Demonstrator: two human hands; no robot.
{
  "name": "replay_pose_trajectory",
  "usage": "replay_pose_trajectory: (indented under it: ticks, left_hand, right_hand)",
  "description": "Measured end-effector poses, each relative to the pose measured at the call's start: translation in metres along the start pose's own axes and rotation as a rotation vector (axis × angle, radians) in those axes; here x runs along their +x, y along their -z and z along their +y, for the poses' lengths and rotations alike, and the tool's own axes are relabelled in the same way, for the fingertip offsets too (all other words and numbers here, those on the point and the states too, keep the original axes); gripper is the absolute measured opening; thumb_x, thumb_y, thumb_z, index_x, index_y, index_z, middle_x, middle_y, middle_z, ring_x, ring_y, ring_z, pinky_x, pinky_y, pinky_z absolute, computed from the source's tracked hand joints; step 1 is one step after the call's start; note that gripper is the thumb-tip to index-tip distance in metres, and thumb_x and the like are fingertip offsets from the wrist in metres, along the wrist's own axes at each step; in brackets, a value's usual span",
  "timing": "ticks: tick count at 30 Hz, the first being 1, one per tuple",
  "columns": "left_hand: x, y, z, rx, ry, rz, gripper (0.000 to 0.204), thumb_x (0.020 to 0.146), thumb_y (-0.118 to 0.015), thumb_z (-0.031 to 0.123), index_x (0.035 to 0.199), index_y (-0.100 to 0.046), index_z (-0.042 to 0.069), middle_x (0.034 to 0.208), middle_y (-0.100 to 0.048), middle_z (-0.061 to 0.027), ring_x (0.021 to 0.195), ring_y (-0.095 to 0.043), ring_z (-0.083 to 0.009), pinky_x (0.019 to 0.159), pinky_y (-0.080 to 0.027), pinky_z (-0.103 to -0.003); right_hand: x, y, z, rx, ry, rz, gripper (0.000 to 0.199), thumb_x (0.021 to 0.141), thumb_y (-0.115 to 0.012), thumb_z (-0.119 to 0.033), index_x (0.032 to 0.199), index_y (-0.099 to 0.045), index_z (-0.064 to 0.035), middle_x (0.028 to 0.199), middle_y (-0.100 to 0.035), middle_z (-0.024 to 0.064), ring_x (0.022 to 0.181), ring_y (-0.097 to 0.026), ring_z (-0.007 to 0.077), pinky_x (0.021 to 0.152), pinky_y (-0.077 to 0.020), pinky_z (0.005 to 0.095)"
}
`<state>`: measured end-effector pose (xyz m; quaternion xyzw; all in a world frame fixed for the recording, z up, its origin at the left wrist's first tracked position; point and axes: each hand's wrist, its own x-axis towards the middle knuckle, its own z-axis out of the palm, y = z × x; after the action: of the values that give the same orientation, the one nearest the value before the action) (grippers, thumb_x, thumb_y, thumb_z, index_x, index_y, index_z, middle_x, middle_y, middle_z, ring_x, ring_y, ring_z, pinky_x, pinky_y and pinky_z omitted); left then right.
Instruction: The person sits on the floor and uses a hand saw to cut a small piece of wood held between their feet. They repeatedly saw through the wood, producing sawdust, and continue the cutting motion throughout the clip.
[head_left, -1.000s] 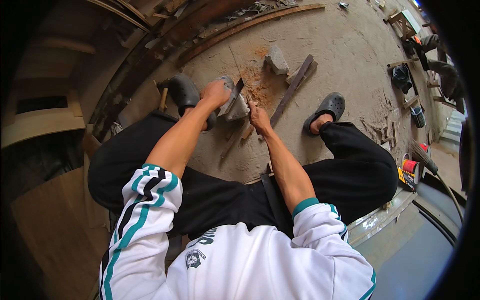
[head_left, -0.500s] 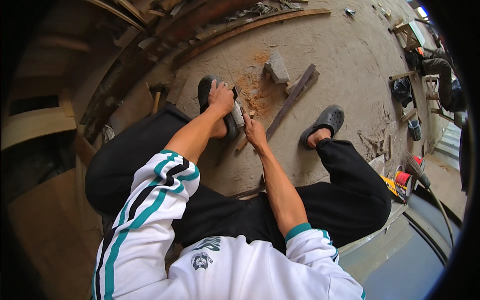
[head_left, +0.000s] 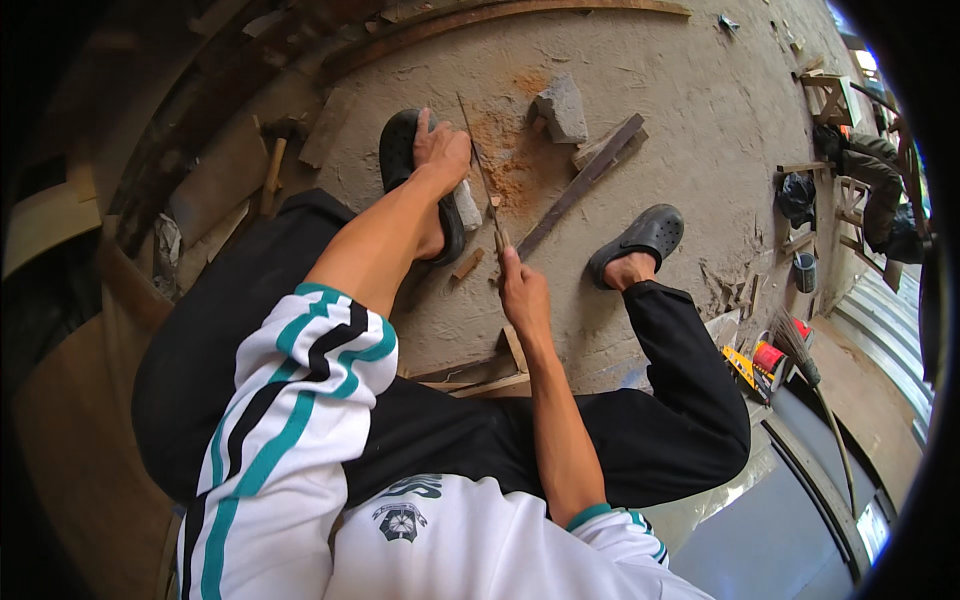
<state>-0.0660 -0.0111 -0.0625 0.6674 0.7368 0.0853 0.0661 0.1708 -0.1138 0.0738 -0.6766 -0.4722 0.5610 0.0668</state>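
Note:
My right hand (head_left: 524, 295) is closed round the wooden handle of a long, thin-bladed tool (head_left: 480, 163). Its blade shows nearly edge-on, pointing away along the floor. My left hand (head_left: 443, 150) rests low beside the toe of the dark clog (head_left: 398, 140) on my left foot, fingers bent downward; whatever lies under them is hidden. Against that clog's inner side sits a pale grey block (head_left: 467, 207). A short wood offcut (head_left: 467, 264) lies on the floor between the clog and the tool's handle.
Orange-brown dust (head_left: 508, 140) covers floor near the blade. Beyond are a grey stone block (head_left: 562, 108) and a dark wood strip (head_left: 585, 183). A hammer (head_left: 273, 175) lies at left. A broom (head_left: 797, 350) and red can (head_left: 768, 357) stand right. Another person's leg (head_left: 872, 170) shows far right.
My right hand has drawn the tool back and right, away from the left hand; more of its blade shows. The left hand has shifted toward the clog's toe, exposing the grey block. The view has shifted slightly.

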Motion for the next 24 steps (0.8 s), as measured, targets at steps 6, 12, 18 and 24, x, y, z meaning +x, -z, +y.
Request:
replay_pose_trajectory:
  ticks: [6, 12, 18, 24]
  left_hand:
    - [0.025, 0.042, 0.041, 0.051, 0.12, -0.428, 0.013, 0.078, -0.062, 0.011, 0.078, -0.076, 0.011, 0.085, -0.072, -0.0145, 0.096, -0.068, -0.0297, 0.119, -0.012, -0.048]
    - [0.032, 0.046, 0.036, 0.018, 0.152, -0.462, 0.014, 0.075, -0.066, 0.015, 0.08, -0.077, 0.009, 0.089, -0.072, -0.0203, 0.096, -0.07, -0.0321, 0.117, -0.018, -0.044]
    - [0.029, 0.053, 0.025, -0.027, 0.147, -0.437, 0.014, 0.074, -0.07, 0.022, 0.079, -0.077, 0.011, 0.086, -0.072, -0.0175, 0.095, -0.068, -0.0317, 0.116, -0.02, -0.045]
    - [0.016, 0.069, 0.026, 0.063, 0.002, -0.465, 0.025, 0.076, -0.076, 0.039, 0.09, -0.079, 0.018, 0.108, -0.071, -0.0123, 0.136, -0.044, -0.0299, 0.119, -0.013, -0.049]
  right_hand:
    - [0.002, 0.008, -0.01, -0.125, -0.052, 0.094, 0.071, 0.097, -0.049, -0.056, 0.066, -0.06, 0.0067, 0.054, -0.05, 0.0149, 0.052, -0.048, 0.0235, 0.054, -0.0401, 0.0421]
    - [0.013, 0.01, 0.006, -0.042, 0.033, 0.108, 0.069, 0.096, -0.054, -0.057, 0.068, -0.06, 0.0057, 0.053, -0.048, 0.0072, 0.053, -0.046, 0.0153, 0.053, -0.039, 0.0367]
    - [-0.043, 0.05, -0.004, -0.01, 0.239, -0.075, 0.049, 0.091, -0.064, -0.045, 0.088, -0.066, 0.0035, 0.062, -0.059, 0.0142, 0.057, -0.054, 0.0209, 0.058, -0.044, 0.039]
    - [-0.051, 0.051, -0.01, 0.017, 0.316, -0.042, 0.035, 0.089, -0.069, -0.034, 0.086, -0.065, 0.0004, 0.062, -0.058, 0.0125, 0.055, -0.052, 0.019, 0.055, -0.043, 0.0372]
